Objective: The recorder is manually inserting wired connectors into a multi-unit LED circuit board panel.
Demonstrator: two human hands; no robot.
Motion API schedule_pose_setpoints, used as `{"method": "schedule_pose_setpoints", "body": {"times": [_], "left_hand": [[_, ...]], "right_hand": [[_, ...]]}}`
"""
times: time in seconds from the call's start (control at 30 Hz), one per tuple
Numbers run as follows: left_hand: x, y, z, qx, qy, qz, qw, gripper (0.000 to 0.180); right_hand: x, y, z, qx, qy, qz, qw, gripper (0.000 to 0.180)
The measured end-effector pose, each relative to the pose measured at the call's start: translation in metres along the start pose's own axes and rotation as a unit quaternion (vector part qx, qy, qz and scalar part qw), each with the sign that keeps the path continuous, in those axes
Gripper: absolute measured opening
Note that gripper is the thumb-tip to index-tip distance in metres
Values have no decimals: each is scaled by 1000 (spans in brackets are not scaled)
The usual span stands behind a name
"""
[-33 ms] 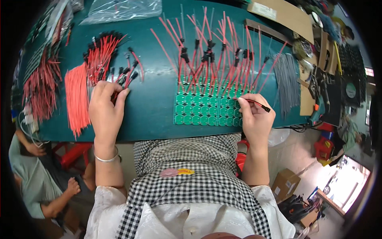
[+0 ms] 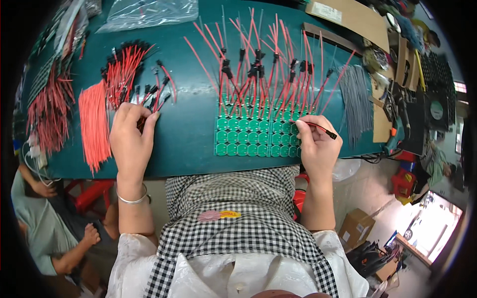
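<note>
My right hand (image 2: 318,139) pinches a connector lead (image 2: 323,129), a red-and-black wire with a black plug pointing right. It is over the right part of a green circuit board panel (image 2: 242,136) with rows of round pads. Many red leads with black plugs and red sleeves (image 2: 254,79) stand up from the panel's far rows. My left hand (image 2: 133,134) is closed at the near edge of some loose leads (image 2: 158,94), its thumb and fingers curled around red and dark wire partly hidden by them.
Left of the panel lie a pile of red leads (image 2: 128,67), a bundle of red tubes (image 2: 93,126) and more bagged leads (image 2: 52,107). Grey tubes (image 2: 355,102) lie on the right, near cardboard (image 2: 350,20) and tools. A clear plastic bag (image 2: 149,14) is at the back. Another person (image 2: 54,223) sits at left.
The whole view has shifted very slightly. Both hands keep nearly the same pose, the right one with the lead still pinched.
</note>
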State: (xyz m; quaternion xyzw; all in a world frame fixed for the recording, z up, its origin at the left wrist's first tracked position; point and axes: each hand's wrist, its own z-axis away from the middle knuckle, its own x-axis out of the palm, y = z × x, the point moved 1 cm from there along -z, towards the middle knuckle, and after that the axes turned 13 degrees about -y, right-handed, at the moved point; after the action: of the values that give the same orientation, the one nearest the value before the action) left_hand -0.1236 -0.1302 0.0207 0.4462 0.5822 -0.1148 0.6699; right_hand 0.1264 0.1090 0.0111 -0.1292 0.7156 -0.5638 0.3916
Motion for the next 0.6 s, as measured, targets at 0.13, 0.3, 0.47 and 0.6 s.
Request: {"method": "schedule_pose_setpoints", "body": {"times": [0.13,0.3,0.47,0.6], "left_hand": [[7,0,-2,22,15,26,999,12],[5,-1,0,-22,42,202,978,11],[6,6,9,-32,44,405,913,8],[15,15,16,-18,13,451,892,7]], "right_hand": [[1,11,1,-37,-9,32,999,4],[2,4,-1,-36,-8,50,998,5],[-1,2,-2,-20,-23,69,997,7],[-1,1,-2,-11,-21,94,995,9]]}}
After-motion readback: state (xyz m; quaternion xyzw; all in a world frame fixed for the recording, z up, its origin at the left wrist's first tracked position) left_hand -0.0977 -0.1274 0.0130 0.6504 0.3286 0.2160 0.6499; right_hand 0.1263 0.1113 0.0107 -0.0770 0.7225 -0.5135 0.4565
